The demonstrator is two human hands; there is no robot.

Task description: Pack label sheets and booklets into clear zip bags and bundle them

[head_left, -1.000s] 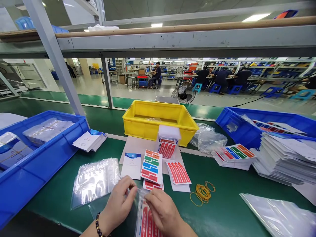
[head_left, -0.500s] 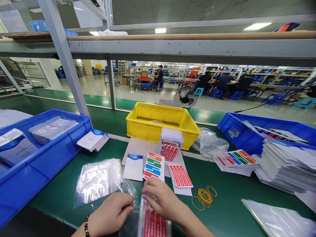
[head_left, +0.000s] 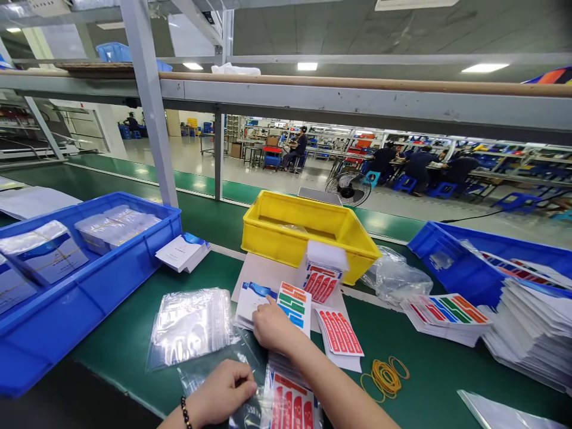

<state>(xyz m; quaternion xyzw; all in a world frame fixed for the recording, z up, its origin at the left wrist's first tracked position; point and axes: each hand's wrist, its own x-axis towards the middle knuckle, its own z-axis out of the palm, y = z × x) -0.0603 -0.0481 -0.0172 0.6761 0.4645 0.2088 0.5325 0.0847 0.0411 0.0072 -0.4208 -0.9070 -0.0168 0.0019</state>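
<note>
My right hand (head_left: 276, 326) reaches over the stack of white booklets with a blue top band (head_left: 250, 301). Its fingers are curled on the top booklet's right edge, which looks slightly bent up. Low in the view, my left hand (head_left: 226, 387) wears a beaded bracelet and is closed at the edge of a clear plastic bag (head_left: 203, 372). Beside it, partly under my right forearm, lies a clear bag with red-printed sticker sheets (head_left: 290, 402). Colourful sticker sheets (head_left: 295, 307) lie right of the booklets, and red sticker sheets (head_left: 339, 333) farther right.
Clear zip bags (head_left: 192, 325) are piled left. A yellow bin (head_left: 272, 238) stands behind, with a blue bin (head_left: 102, 271) left and another blue bin (head_left: 429, 256) right. Rubber bands (head_left: 386, 378) and a tall paper stack (head_left: 531, 333) are on the right.
My right hand has moved up and left from the bagged sticker sheets to the white booklets. My left hand stays low by the clear bag. The camera view has shifted.
</note>
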